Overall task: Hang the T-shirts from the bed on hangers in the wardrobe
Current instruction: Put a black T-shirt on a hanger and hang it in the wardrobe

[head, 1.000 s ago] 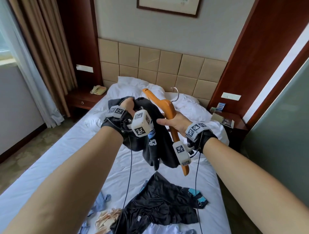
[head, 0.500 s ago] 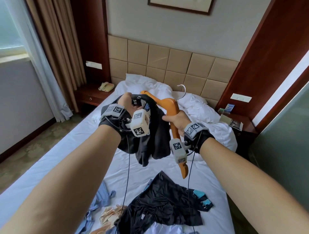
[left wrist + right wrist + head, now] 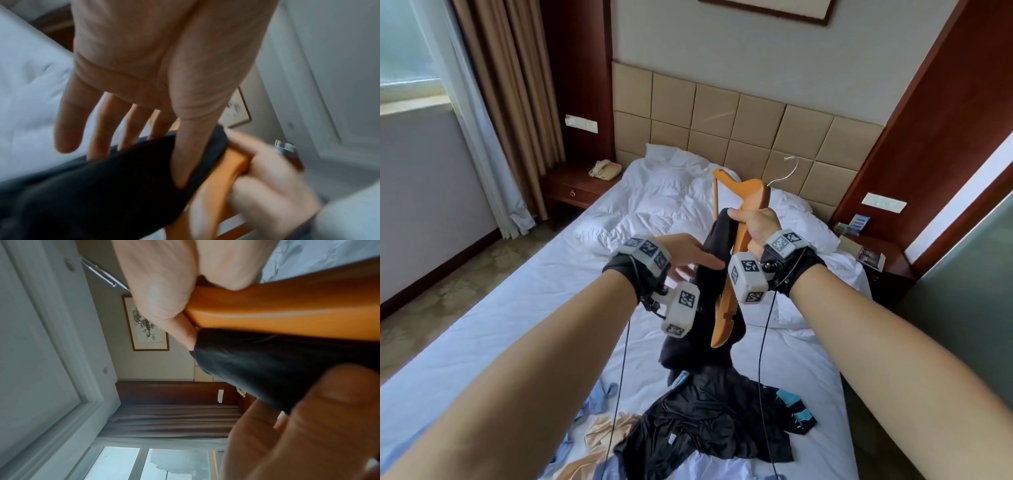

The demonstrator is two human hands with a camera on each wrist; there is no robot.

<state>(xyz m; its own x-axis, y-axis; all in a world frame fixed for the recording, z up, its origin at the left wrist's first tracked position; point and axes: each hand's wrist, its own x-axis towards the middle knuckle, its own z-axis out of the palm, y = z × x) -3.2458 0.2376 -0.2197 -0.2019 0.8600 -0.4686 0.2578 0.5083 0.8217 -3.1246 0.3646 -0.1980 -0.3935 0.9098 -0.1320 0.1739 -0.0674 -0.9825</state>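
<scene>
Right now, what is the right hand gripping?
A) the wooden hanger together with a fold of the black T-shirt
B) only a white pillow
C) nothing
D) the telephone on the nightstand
A: the right hand curls round the orange wooden hanger and pins the black T-shirt against it.

1. The wooden hanger [image 3: 743, 236], orange-brown with a metal hook [image 3: 787, 171], stood nearly on end above the bed [image 3: 524, 308], hook at 1 o'clock and one arm pointing down toward 6 o'clock.
2. A black T-shirt [image 3: 712, 274] draped over the lower arm of the hanger, its fabric bunched beside the wood and hanging below the arm's tip.
3. A second black T-shirt [image 3: 709, 421] with blue trim lay crumpled on the white sheet at 6 o'clock from the hanger.
4. Light blue and beige garments [image 3: 599, 428] lay at its 9 o'clock side.
</scene>
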